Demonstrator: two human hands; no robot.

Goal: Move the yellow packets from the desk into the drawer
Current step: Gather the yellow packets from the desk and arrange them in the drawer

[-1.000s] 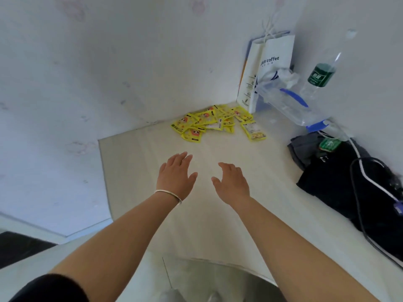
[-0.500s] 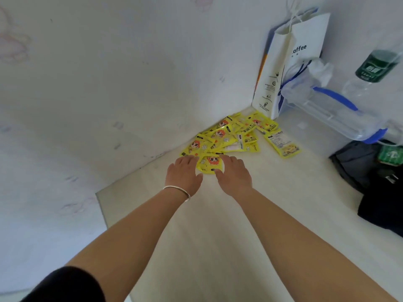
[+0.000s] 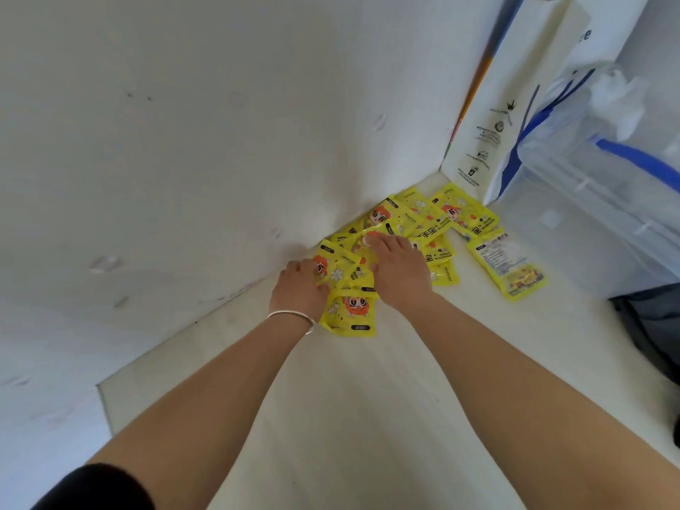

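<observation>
Setting: most likely a private living space, home or dorm-type room. Evidence: a pale laminate bench (image 3: 368, 417) fitted into a corner of white walls (image 3: 184, 141) marked with scuffs and smudges. Personal clutter sits at the corner. A printed paper shopping bag (image 3: 515, 115) stands upright, with a clear plastic storage box (image 3: 596, 215) with a blue handle beside it. Dark fabric (image 3: 647, 325) is heaped at the right edge. Loose yellow packets (image 3: 460, 215) are labelled hand warmer. Room type not determinable beyond that.

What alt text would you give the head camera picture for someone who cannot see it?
A person's left hand and right hand rest on a heap of yellow packets in the corner of a pale desk, against a white wall. A white paper bag and a clear plastic box stand to the right.
</observation>
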